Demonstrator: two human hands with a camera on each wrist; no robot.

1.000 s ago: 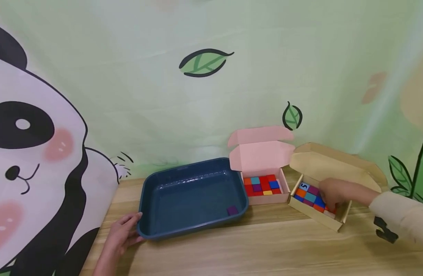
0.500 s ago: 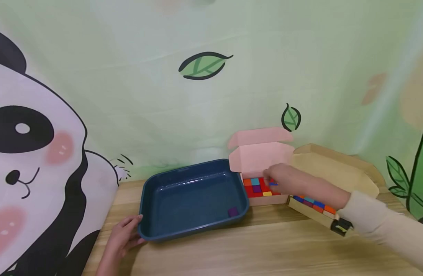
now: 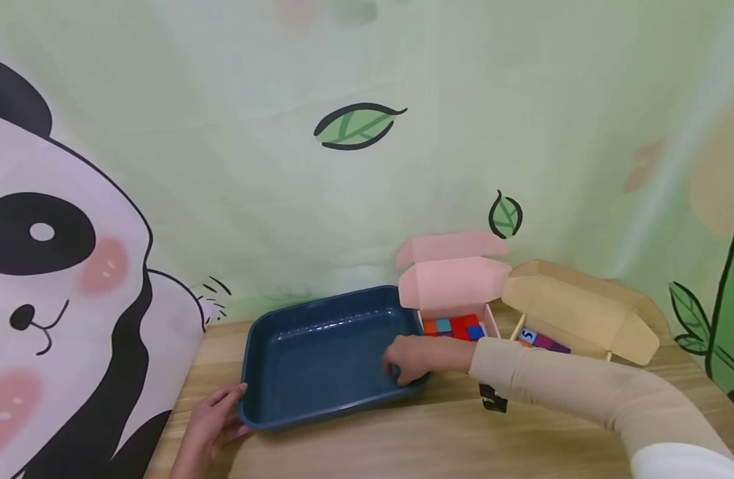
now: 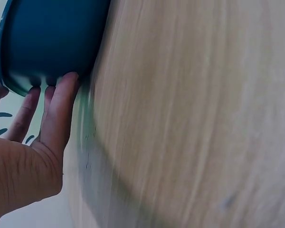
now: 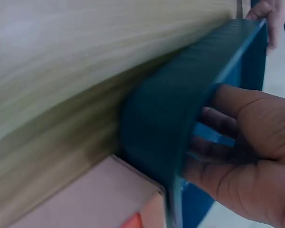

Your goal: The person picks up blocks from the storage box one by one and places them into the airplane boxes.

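My left hand (image 3: 208,418) touches the left end of the dark blue tray (image 3: 319,407). In the left wrist view, its nearly straight fingers (image 4: 57,114) rest against the tray's outer wall near the rim. Reaching over the tray's right end, my right hand (image 3: 410,359) dips inside with its fingers curled downward. The right wrist view shows these fingers (image 5: 223,123) behind the tray wall. Their tips are hidden, so whether they pinch a block cannot be told. The hand covers most of the spot where a purple block lay.
A pink box (image 3: 492,319) with its lid up stands against the tray's right side, holding several coloured square blocks (image 3: 443,326). Right of it, an open brown box (image 3: 576,313) holds more blocks, one marked 5 (image 3: 527,334); my right sleeve (image 3: 558,376) partly covers it. A printed cloth backdrop hangs behind.
My right hand has moved left from the brown box, over the pink box, into the tray's right end. My left hand stays at the tray's left end.
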